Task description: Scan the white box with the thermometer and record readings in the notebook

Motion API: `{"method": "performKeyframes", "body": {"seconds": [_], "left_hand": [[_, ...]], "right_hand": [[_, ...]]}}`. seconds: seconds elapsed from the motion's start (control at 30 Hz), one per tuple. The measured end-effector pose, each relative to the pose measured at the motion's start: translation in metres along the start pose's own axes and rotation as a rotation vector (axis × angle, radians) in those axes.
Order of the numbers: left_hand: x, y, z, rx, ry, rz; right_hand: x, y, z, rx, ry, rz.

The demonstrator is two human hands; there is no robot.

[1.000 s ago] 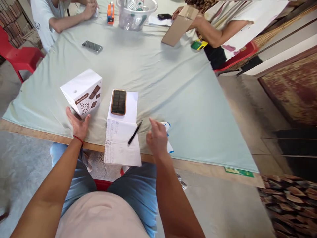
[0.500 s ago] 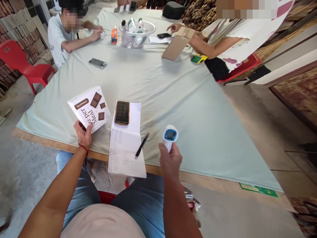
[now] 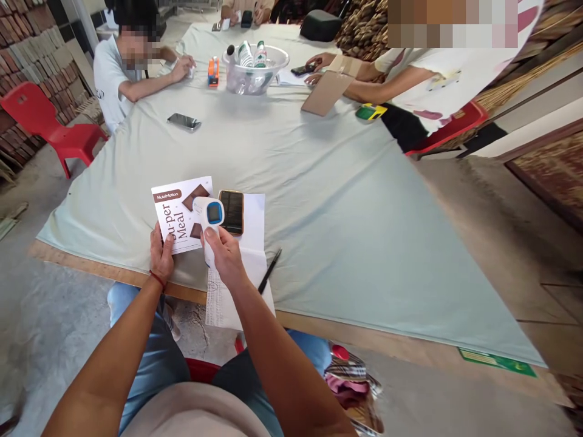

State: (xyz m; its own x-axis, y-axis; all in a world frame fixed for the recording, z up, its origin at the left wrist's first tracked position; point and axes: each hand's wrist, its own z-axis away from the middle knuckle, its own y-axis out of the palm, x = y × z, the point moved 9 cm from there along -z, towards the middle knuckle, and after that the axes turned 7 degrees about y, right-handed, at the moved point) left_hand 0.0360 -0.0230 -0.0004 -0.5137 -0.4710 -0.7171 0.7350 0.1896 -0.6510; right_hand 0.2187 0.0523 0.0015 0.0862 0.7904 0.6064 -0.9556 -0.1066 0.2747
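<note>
My left hand (image 3: 162, 254) grips the lower left of a white box (image 3: 175, 209) printed with "NutriMotion", "Meal" and brown chocolate pieces. The box is tilted so its front faces me. In my right hand (image 3: 224, 250) is a white infrared thermometer (image 3: 204, 209) with a blue-rimmed screen, fingers wrapped round its handle. It overlaps the right side of the box; whether they touch I cannot tell. Just behind the thermometer lies a phone-like device with an orange edge (image 3: 232, 212) on an unfolded paper sheet (image 3: 253, 267). A black pen (image 3: 270, 271) rests at the sheet's right edge.
On the pale green tablecloth (image 3: 355, 243) lie a phone (image 3: 184, 121), an orange tape dispenser (image 3: 213, 72), a clear basin of bottles (image 3: 255, 79), a cardboard piece (image 3: 330, 91) and a green-yellow item (image 3: 371, 112). People sit at left, right and far end. A red chair (image 3: 54, 127) stands left.
My right hand has carried the thermometer left, from beside the pen to in front of the box. The box has shifted right and turned more upright. The right-hand person's hands now reach the phone.
</note>
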Motion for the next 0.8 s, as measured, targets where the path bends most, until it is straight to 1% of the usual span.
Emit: {"method": "performKeyframes", "body": {"seconds": [0.1,0.27,0.53,0.67,0.8], "left_hand": [[0.002,0.0,0.001,0.006,-0.007,0.007],[0.006,0.001,0.003,0.019,-0.027,0.012],[0.006,0.001,0.003,0.016,-0.03,0.015],[0.004,0.001,0.002,0.022,-0.024,0.01],[0.001,0.0,0.001,0.022,-0.002,0.008]], "right_hand": [[-0.003,0.006,-0.01,-0.003,0.0,0.021],[-0.013,0.006,-0.014,-0.029,0.013,0.043],[-0.007,0.005,-0.015,-0.023,-0.007,0.094],[-0.008,0.006,-0.014,-0.017,0.02,0.07],[-0.008,0.006,-0.01,-0.039,0.051,0.091]]}}
